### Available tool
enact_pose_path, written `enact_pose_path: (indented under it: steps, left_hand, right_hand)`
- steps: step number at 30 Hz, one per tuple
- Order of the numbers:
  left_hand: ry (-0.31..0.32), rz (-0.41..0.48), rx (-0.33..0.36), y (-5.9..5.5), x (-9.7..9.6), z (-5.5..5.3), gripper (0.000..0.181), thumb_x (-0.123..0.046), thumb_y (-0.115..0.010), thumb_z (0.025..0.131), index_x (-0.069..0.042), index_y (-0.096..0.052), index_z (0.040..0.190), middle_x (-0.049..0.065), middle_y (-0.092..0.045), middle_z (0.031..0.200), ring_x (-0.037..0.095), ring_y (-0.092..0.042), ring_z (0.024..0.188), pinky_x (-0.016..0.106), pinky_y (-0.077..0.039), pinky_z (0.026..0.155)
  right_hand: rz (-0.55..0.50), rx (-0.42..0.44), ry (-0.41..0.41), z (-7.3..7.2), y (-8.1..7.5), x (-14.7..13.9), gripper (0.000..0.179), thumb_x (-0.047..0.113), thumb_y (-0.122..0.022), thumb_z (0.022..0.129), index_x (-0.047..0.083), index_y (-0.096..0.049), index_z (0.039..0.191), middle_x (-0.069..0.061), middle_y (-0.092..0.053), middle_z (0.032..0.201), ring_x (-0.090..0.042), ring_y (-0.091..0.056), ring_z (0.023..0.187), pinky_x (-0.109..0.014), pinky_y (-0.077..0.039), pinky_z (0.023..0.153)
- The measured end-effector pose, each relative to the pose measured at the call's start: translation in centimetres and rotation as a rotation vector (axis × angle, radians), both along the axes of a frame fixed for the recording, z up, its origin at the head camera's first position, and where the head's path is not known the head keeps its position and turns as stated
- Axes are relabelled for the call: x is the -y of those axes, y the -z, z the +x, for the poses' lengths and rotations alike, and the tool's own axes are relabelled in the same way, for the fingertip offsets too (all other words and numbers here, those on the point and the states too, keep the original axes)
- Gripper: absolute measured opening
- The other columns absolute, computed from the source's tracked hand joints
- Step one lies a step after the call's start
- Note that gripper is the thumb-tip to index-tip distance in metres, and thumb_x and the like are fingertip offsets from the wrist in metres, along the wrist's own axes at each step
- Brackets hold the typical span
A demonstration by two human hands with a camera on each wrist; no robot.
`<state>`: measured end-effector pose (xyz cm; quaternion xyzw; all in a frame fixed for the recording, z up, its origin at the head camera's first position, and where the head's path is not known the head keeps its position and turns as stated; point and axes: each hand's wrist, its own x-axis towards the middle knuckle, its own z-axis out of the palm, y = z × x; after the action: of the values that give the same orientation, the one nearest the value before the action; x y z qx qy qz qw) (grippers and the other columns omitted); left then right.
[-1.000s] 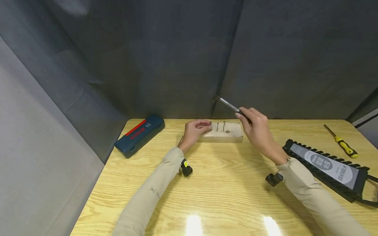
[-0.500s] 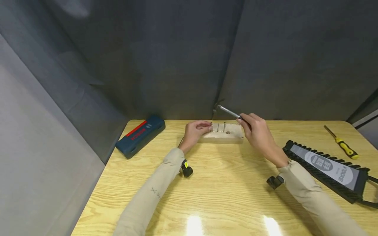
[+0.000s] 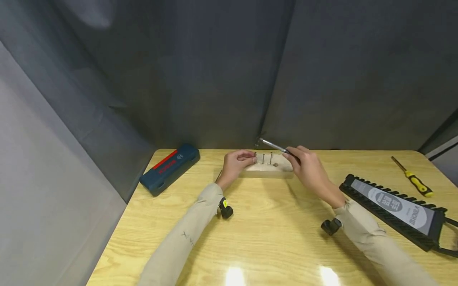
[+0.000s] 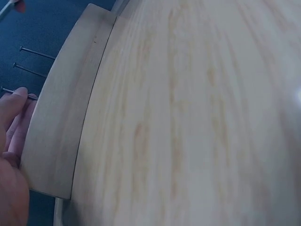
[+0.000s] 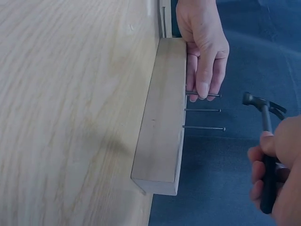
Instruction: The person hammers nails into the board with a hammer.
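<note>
A pale wooden block [image 3: 268, 174] lies near the table's back edge. Two nails stand upright in its top, a middle nail [image 5: 203, 110] and a right-hand nail [image 5: 204, 127]. My left hand [image 3: 233, 169] pinches a third nail [image 5: 216, 95] between thumb and fingers at the block's left part, its head showing above the fingertips. My right hand [image 3: 312, 170] grips the black handle of a claw hammer [image 5: 266, 115]. The hammer's head is raised above the block, apart from the nails. On the block's top, right of the nails, shows a dark round spot [image 3: 276, 165].
A blue Bosch case [image 3: 169, 170] lies at the left. On the right are a black wrench rack [image 3: 393, 210] and a yellow-black screwdriver [image 3: 416, 180]. Another nail [image 5: 163, 21] lies beyond the block's left end. A dark curtain [image 3: 214, 79] hangs behind the table [image 3: 272, 238].
The hammer has come down toward the block with my right hand. My left hand keeps its pinch on the nail. The head view has shifted slightly.
</note>
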<state>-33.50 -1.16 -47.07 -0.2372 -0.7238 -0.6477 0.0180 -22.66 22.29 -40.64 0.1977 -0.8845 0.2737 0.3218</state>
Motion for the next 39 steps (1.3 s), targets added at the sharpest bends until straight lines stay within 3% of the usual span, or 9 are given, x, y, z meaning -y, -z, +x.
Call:
enact_pose_path:
  steps: [7, 14, 17, 22, 26, 30, 35, 39]
  left_hand:
    - [0.002, 0.009, -0.002, -0.6, -0.1, -0.1, 0.019, -0.006, -0.083, 0.090, 0.000, -0.079, 0.108, 0.014, -0.080, 0.105, 0.019, -0.079, 0.090, 0.028, -0.064, 0.080]
    - [0.018, 0.001, 0.004, -0.3, 0.0, 0.3, 0.018, -0.008, -0.082, 0.092, -0.002, -0.079, 0.108, 0.013, -0.080, 0.105, 0.017, -0.078, 0.088, 0.031, -0.065, 0.080]
    - [0.017, 0.007, 0.018, -0.1, 0.1, 0.4, 0.017, -0.008, -0.082, 0.092, -0.003, -0.079, 0.108, 0.013, -0.080, 0.105, 0.020, -0.079, 0.090, 0.032, -0.065, 0.081]
    - [0.023, 0.017, 0.017, 0.1, 0.2, 0.5, 0.018, -0.008, -0.082, 0.092, -0.003, -0.079, 0.109, 0.014, -0.080, 0.106, 0.026, -0.079, 0.093, 0.033, -0.065, 0.082]
    - [0.019, 0.029, 0.006, 0.0, 0.1, 0.4, 0.018, -0.007, -0.082, 0.091, -0.001, -0.079, 0.108, 0.015, -0.080, 0.105, 0.024, -0.079, 0.092, 0.031, -0.065, 0.081]
    - [0.019, 0.030, -0.004, -0.1, -0.1, 0.4, 0.018, -0.004, -0.082, 0.091, 0.002, -0.078, 0.108, 0.017, -0.080, 0.105, 0.020, -0.079, 0.091, 0.029, -0.065, 0.081]
    - [0.014, 0.038, -0.011, 0.0, -0.2, 0.3, 0.019, -0.001, -0.081, 0.090, 0.003, -0.078, 0.108, 0.017, -0.080, 0.105, 0.021, -0.079, 0.091, 0.031, -0.065, 0.081]
    - [0.013, 0.038, -0.021, 0.0, -0.1, 0.2, 0.018, -0.002, -0.081, 0.090, 0.002, -0.078, 0.107, 0.017, -0.080, 0.104, 0.023, -0.079, 0.091, 0.031, -0.065, 0.080]
  right_hand:
    - [-0.094, -0.089, 0.008, -0.6, -1.2, 0.3, 0.018, 0.002, -0.069, 0.100, -0.010, -0.074, 0.113, -0.012, -0.062, 0.079, -0.013, -0.045, 0.060, -0.017, -0.033, 0.052]
    - [-0.330, 0.055, -0.015, 0.3, -2.2, 0.4, 0.023, 0.007, -0.067, 0.103, -0.007, -0.074, 0.120, -0.021, -0.072, 0.086, -0.011, -0.049, 0.058, -0.017, -0.034, 0.050]
    - [-0.361, 0.043, 0.002, 0.4, -2.2, 0.4, 0.026, 0.008, -0.068, 0.103, -0.007, -0.073, 0.124, -0.021, -0.071, 0.087, -0.009, -0.048, 0.060, -0.017, -0.034, 0.051]
    - [-0.320, -0.098, 0.007, -0.4, -0.5, 0.5, 0.025, 0.003, -0.070, 0.100, -0.009, -0.073, 0.122, -0.015, -0.064, 0.080, -0.010, -0.044, 0.058, -0.017, -0.033, 0.052]
    - [-0.135, -0.031, 0.002, -0.5, 0.9, 0.6, 0.020, 0.003, -0.070, 0.100, -0.009, -0.074, 0.116, -0.012, -0.064, 0.079, -0.010, -0.044, 0.058, -0.020, -0.034, 0.050]
    - [0.028, 0.015, 0.029, 0.0, 1.1, 0.5, 0.017, 0.005, -0.072, 0.099, -0.005, -0.076, 0.112, -0.009, -0.062, 0.077, -0.011, -0.043, 0.058, -0.025, -0.035, 0.049]
    - [-0.019, -0.030, 0.020, -0.1, 0.6, 0.5, 0.021, 0.004, -0.071, 0.100, -0.010, -0.074, 0.115, -0.012, -0.063, 0.078, -0.013, -0.044, 0.057, -0.026, -0.036, 0.049]
    - [0.019, -0.007, 0.020, -0.3, 0.7, 0.5, 0.020, 0.005, -0.072, 0.099, -0.008, -0.075, 0.113, -0.012, -0.065, 0.078, -0.013, -0.044, 0.056, -0.025, -0.036, 0.049]
